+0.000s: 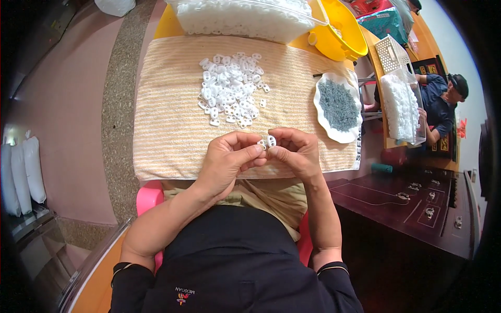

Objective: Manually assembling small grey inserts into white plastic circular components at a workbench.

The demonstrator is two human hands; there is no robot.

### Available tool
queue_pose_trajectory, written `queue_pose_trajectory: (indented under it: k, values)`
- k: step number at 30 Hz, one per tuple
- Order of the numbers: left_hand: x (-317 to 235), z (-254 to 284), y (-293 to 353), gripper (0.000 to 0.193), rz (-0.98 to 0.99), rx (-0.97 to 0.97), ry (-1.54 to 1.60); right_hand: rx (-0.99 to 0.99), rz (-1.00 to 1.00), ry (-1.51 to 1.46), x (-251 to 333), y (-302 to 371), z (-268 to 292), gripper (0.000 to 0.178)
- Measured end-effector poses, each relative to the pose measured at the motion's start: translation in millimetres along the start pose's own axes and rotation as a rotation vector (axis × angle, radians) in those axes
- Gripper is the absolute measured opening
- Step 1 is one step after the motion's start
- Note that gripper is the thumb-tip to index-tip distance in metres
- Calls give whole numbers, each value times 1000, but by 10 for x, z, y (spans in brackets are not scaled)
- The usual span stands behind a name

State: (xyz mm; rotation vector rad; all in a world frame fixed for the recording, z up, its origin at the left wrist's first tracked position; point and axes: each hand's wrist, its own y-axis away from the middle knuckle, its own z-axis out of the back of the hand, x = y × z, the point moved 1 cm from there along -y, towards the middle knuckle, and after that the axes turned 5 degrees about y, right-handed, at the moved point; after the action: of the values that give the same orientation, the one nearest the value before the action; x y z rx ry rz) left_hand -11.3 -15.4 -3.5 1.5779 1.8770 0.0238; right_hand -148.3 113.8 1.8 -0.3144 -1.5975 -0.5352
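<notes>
Close to the towel's front edge, my two hands meet at the fingertips. My left hand [229,156] is closed, pinching a small white plastic piece [262,144]. Between the thumb and fingers of my right hand [297,151] is a white two-holed plastic piece [271,141], held upright and right beside the other; whether they touch I cannot tell. Beyond my hands lies a loose heap of white two-holed plastic pieces [229,86]. To the right, a white scalloped plate [338,136] holds many tiny grey metal parts [338,104] that look like springs.
A striped towel [167,104] covers the table. At its far side stand a clear bin of white pieces [245,23] and a yellow basin [342,31]. On the right, a person [441,101] sits by another bin of white pieces [399,107]. A pink seat [150,195] is beneath me.
</notes>
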Motion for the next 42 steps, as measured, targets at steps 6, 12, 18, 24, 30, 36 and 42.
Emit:
queue_pose_trajectory:
  k: [6, 12, 18, 24, 30, 36, 42]
  values:
    - [4, -3, -3, 15, 4, 3, -15, -9, -44, 29, 4, 16, 4, 32]
    - [3, -12, 6, 15, 4, 7, -33, 9, 8, 103, 57, 16, 3, 31]
    - [4, -15, 6, 15, 8, 5, -63, 32, 41, 68, 58, 14, 8, 31]
    - [8, -22, 6, 15, 14, -5, -74, 80, 59, 38, 23, 16, 38, 31]
    - [15, 1, 2, 15, 17, 9, -76, 62, -2, 31, 34, 36, 5, 31]
    - [24, -2, -2, 15, 21, 7, -83, 55, -59, -50, 1, 43, 4, 32]
    - [24, 0, 3, 15, 24, 12, -96, 60, -59, -98, 6, 47, -9, 32]
